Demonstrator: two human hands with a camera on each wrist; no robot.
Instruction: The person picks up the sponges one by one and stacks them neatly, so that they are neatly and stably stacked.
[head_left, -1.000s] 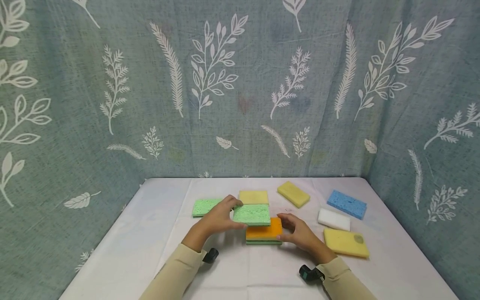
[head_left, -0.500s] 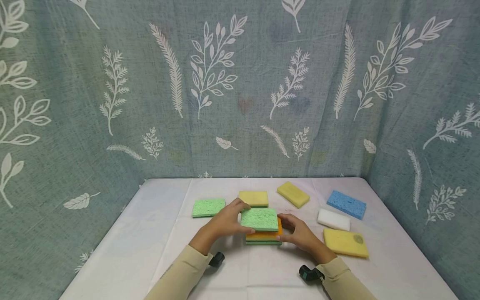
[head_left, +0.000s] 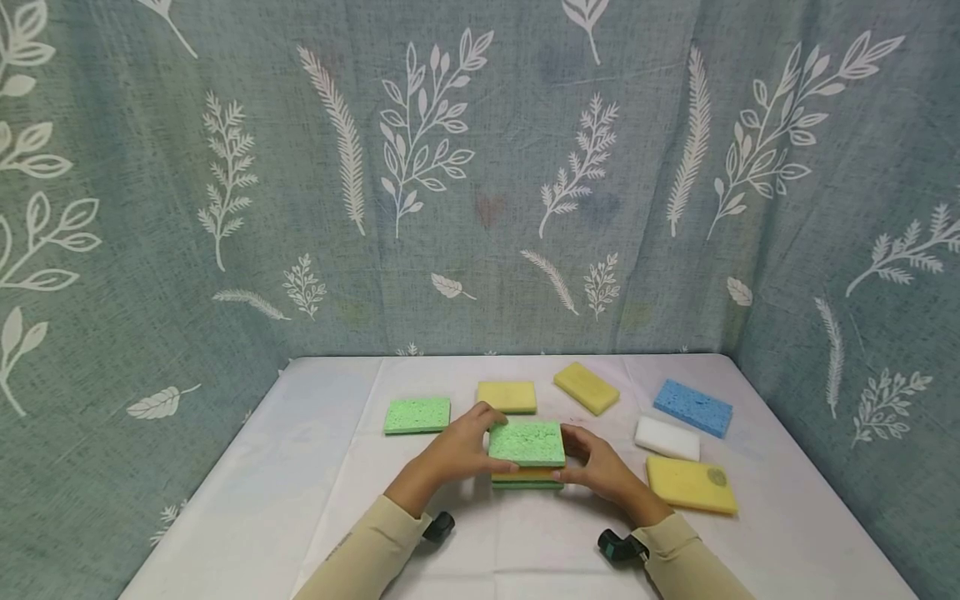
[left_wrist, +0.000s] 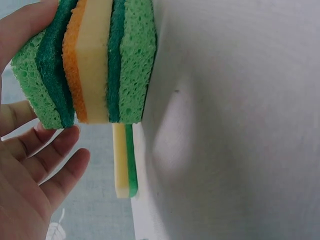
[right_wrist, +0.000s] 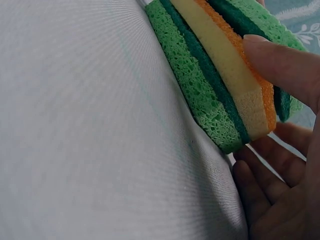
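My left hand (head_left: 463, 448) pinches a light green sponge (head_left: 527, 442) with a dark green scouring side facing down. It is held right over a yellow sponge (left_wrist: 95, 65) with an orange scouring layer, slightly tilted to it in the left wrist view. Under that yellow sponge lies another green sponge (left_wrist: 136, 60), scouring side up, flat on the white tablecloth. My right hand (head_left: 596, 463) steadies the stack from the right. Its thumb (right_wrist: 280, 65) presses at the orange layer's edge, while the other fingers reach round the far side.
Behind the stack lie a green sponge (head_left: 417, 415), a pale yellow sponge (head_left: 507, 397) and a yellow sponge (head_left: 587, 388). To the right are a blue sponge (head_left: 692, 408), a white sponge (head_left: 667, 438) and a large yellow sponge (head_left: 686, 483) with a dark spot. A patterned curtain (head_left: 487, 208) encloses the table.
My left hand has brought the green sponge right and nearer, from behind the orange layer to over it, now covering most of it. The right hand has stayed in place.
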